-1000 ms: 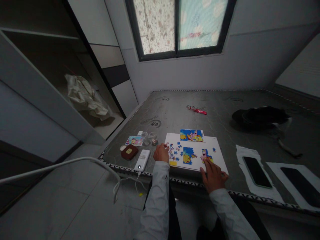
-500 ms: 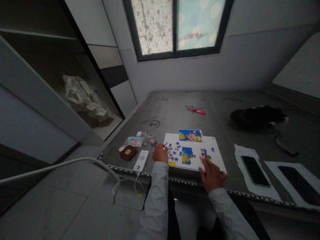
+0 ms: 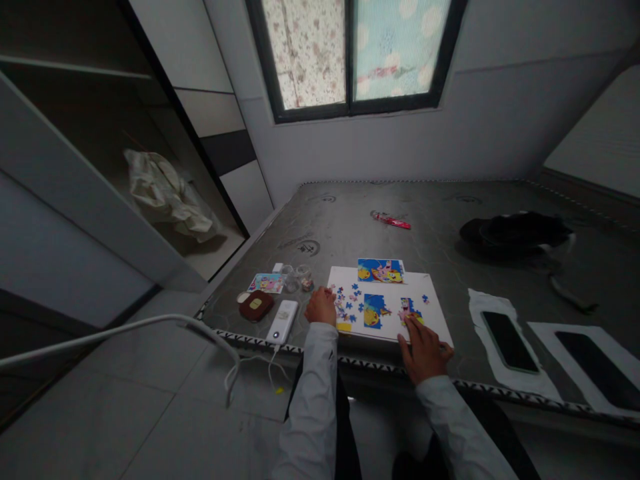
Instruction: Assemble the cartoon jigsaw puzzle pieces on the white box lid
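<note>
1. The loose jigsaw pieces (image 3: 355,286) lie in a bunch on the left part of the white board (image 3: 415,285). One lone piece (image 3: 425,299) sits near the right edge.
2. Two joined bits are on the board too. The bigger joined bit (image 3: 374,311) is near the middle, and the smaller joined bit (image 3: 407,305) is to its right, with a gap between them.
3. The left hand (image 3: 321,307) is at the board's left edge, next to the loose pieces. Its fingers are bent. I cannot tell if they pinch a piece.
4. The right hand (image 3: 425,347) has its fingers spread, with its pointing finger on the low end of the smaller joined bit. It looks like a light press, not a grab.
5. The pieces look thin, light and a bit stiff, like card. They should slide easily on the smooth board, so a small bump could push them away.
6. A loose piece is best pinched by its side edges with two fingertips. The knobs might bend if squeezed hard.
7. The joined bits could come apart if lifted by one corner. Holding them flat and sliding them seems safer.
</note>
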